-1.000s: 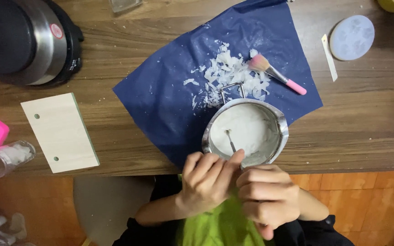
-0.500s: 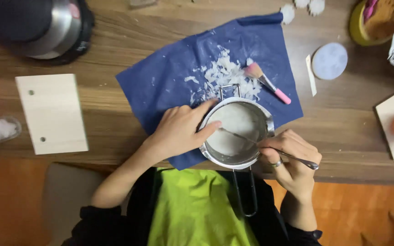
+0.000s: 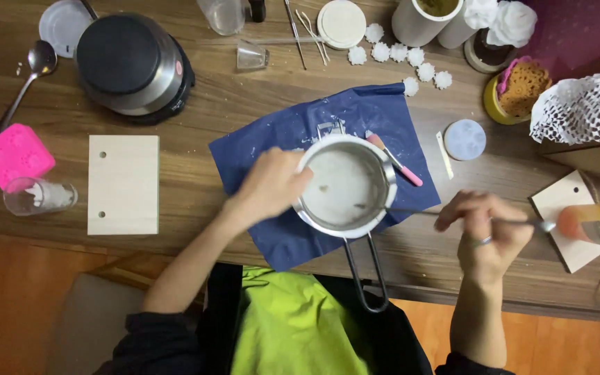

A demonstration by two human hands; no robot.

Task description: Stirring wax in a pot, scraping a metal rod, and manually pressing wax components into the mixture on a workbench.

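A small metal pot (image 3: 345,186) with white wax-like contents sits on a dark blue sheet (image 3: 272,139) on the wooden table; its wire handle (image 3: 366,274) points toward me. My left hand (image 3: 269,184) grips the pot's left rim. My right hand (image 3: 484,232) is to the right of the pot and holds a thin metal spoon (image 3: 446,215) whose tip reaches into the pot. A pink-handled brush (image 3: 394,160) lies on the sheet just behind the pot.
A black and steel hot plate (image 3: 133,62) stands at back left. A pale wooden board (image 3: 123,184), a pink mould (image 3: 15,154) and a clear cup (image 3: 36,196) lie left. A round blue mould (image 3: 464,139), white flower shapes (image 3: 401,52), containers and another board (image 3: 571,219) are right.
My view has pulled back, showing more of the table. My right hand has moved out to the right with the spoon. My left hand stays on the pot's rim.
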